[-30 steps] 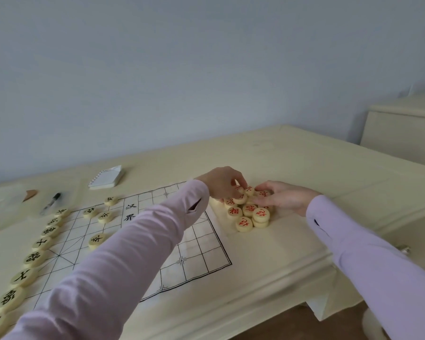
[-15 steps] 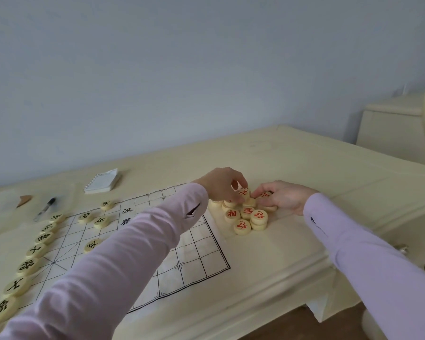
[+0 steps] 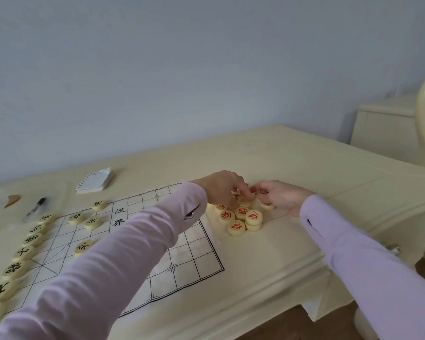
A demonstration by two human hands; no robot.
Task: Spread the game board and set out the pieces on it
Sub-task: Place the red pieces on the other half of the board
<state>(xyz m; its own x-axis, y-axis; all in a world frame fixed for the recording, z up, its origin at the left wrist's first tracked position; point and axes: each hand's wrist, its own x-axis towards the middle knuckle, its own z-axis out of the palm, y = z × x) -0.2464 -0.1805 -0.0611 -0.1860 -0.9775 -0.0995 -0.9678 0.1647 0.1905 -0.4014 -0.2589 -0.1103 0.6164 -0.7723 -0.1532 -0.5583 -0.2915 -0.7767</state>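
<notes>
**Item 1.** Flat white game board [image 3: 187, 261], printed with a black grid. It is spread on the cream-painted wooden table [image 3: 317, 173], and its right edge lies just beside the heap of item 3.

**Item 2.** Round cream black-lettered discs [image 3: 15, 269]. One row runs along the board's left edge, and several more sit on the grid ahead of it. Judged set out.

**Item 3.** Round cream red-lettered discs [image 3: 242, 218]. A loose heap, some stacked, on bare table just off the board. None shows on the visible part of the grid's right half, so this side is judged not yet begun.

**Item 4.** Left hand [image 3: 221, 190], lilac sleeve. It reaches across the board, with its fingers curled down into the heap's far side. Whether the tips pinch a disc is hidden.

**Item 5.** Right hand [image 3: 279, 198], lilac sleeve. It is at the heap's right, with its fingers curled toward the left hand's. A red-marked disc shows at the fingertips, but a hold cannot be confirmed.

**Governing relation.** The heap lies directly under both hands. Its likely destination, the bare right half of the grid, lies to the heap's left and nearer the person, beneath the left forearm. The discs are round, so there is no axis to align. The left hand is nearer the board.

**Sundries.** White spiral notepad [image 3: 93, 180] and black-capped pen [image 3: 33, 209], beyond the board.
</notes>
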